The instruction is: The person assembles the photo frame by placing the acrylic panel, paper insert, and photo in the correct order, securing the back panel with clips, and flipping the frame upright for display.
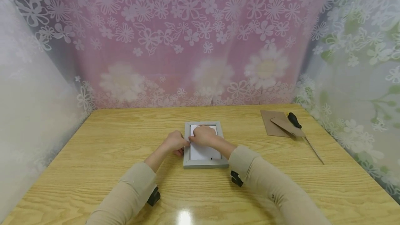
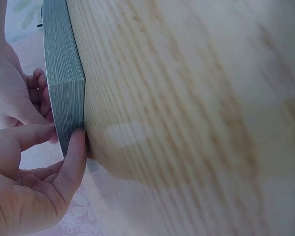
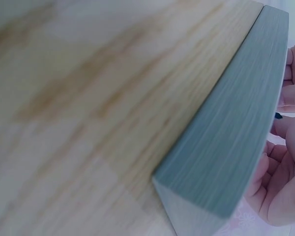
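A grey picture frame [image 1: 206, 165] lies on the wooden table with its recessed side up and a white sheet [image 1: 203, 152] inside the border. My left hand [image 1: 175, 142] pinches the frame's left side; in the left wrist view, its thumb and a finger touch the grey edge [image 2: 65, 93]. Over the sheet, my right hand [image 1: 203, 136] has curled fingers, and its thumb reaches the inner left edge beside the left hand. The right wrist view shows those curled fingers [image 3: 271, 169] behind the frame's side [image 3: 231, 118]. What lies under the right hand is hidden.
Brown boards [image 1: 275, 123], one tilted on another, lie at the table's back right. A screwdriver with a black handle [image 1: 294, 120] runs beneath the tilted one. A small black piece [image 1: 211, 158] shows near the frame's lower edge. Floral curtains [image 1: 187, 44] surround the table.
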Available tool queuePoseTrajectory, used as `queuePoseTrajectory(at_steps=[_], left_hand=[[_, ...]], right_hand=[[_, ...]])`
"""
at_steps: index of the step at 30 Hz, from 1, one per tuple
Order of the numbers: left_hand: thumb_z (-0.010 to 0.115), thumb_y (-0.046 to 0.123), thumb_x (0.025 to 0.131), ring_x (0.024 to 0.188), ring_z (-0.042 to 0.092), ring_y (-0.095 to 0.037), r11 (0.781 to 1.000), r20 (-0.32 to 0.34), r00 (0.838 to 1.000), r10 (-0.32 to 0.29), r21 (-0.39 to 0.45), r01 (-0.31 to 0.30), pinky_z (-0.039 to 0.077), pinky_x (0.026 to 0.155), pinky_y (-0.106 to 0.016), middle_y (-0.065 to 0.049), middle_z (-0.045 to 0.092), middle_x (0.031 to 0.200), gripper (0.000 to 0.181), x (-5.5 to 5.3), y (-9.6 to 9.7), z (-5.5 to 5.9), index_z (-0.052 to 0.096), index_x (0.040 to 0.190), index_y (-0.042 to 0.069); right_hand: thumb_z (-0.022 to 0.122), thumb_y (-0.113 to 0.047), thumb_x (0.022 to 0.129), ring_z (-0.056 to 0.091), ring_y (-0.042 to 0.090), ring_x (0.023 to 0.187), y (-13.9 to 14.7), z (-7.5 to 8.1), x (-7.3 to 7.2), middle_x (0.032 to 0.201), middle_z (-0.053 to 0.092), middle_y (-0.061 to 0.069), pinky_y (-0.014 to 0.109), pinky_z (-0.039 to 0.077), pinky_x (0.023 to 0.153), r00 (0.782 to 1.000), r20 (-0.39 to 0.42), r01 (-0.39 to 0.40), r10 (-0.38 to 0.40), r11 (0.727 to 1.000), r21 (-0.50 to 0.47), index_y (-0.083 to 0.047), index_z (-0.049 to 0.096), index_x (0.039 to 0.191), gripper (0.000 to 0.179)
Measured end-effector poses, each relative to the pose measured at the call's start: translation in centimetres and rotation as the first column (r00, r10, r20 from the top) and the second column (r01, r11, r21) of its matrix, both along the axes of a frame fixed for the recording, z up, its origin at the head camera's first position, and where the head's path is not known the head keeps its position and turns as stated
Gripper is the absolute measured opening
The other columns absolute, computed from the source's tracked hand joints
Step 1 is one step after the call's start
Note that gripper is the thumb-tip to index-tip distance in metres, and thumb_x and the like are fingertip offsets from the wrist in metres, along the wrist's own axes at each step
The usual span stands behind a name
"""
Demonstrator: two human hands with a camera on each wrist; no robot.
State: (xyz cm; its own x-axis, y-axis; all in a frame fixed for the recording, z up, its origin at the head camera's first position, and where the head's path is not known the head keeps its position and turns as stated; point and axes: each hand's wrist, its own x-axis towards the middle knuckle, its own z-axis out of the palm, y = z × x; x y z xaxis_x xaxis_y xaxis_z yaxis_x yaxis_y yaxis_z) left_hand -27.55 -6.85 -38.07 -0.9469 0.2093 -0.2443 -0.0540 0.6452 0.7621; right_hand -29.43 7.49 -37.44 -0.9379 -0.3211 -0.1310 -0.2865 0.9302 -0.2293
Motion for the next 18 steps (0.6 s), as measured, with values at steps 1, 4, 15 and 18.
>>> queuePoseTrajectory(at_steps=[1,4,15,18], left_hand=[[0.061,0.007,0.081,0.051,0.062,-0.021,1.0,0.0,1.0,-0.001,0.0,0.001,0.055,0.049,-0.031,-0.014,0.06,0.066,0.014,0.0,0.0,0.0,0.06,0.076,-0.007],[0.061,0.006,0.081,0.05,0.062,-0.021,1.0,0.0,1.0,-0.003,-0.002,0.003,0.055,0.048,-0.03,-0.014,0.061,0.066,0.014,0.0,0.0,0.0,0.06,0.076,-0.007],[0.063,0.006,0.08,0.05,0.061,-0.021,1.0,-0.006,1.0,0.015,0.02,-0.015,0.055,0.048,-0.03,-0.014,0.06,0.066,0.014,0.2,0.1,0.1,0.058,0.076,-0.006],[0.062,0.006,0.08,0.051,0.061,-0.021,1.0,-0.006,1.0,0.011,0.026,-0.01,0.055,0.049,-0.03,-0.014,0.06,0.067,0.014,0.3,0.0,0.1,0.059,0.076,-0.007]], right_hand=[[0.054,-0.036,0.093,0.034,0.008,0.046,0.0,0.0,0.0,0.053,0.038,-0.003,0.021,0.026,0.041,1.0,0.0,-0.004,0.004,1.0,-0.001,-0.014,0.049,0.064,0.037],[0.056,-0.034,0.092,0.037,0.009,0.047,0.2,0.2,0.1,0.054,0.041,-0.003,0.021,0.028,0.042,1.0,-0.002,-0.029,0.029,0.999,-0.016,-0.013,0.05,0.066,0.034],[0.064,-0.038,0.086,0.046,0.029,0.113,2.2,0.5,-0.2,0.123,0.051,0.013,0.044,0.044,0.089,0.979,-0.135,-0.145,0.155,0.986,0.077,-0.009,0.054,0.128,0.051],[0.06,-0.047,0.087,0.038,0.032,0.122,2.6,0.4,0.1,0.132,0.044,0.014,0.05,0.038,0.096,0.969,-0.103,-0.206,0.224,0.966,0.157,-0.011,0.051,0.132,0.059]])
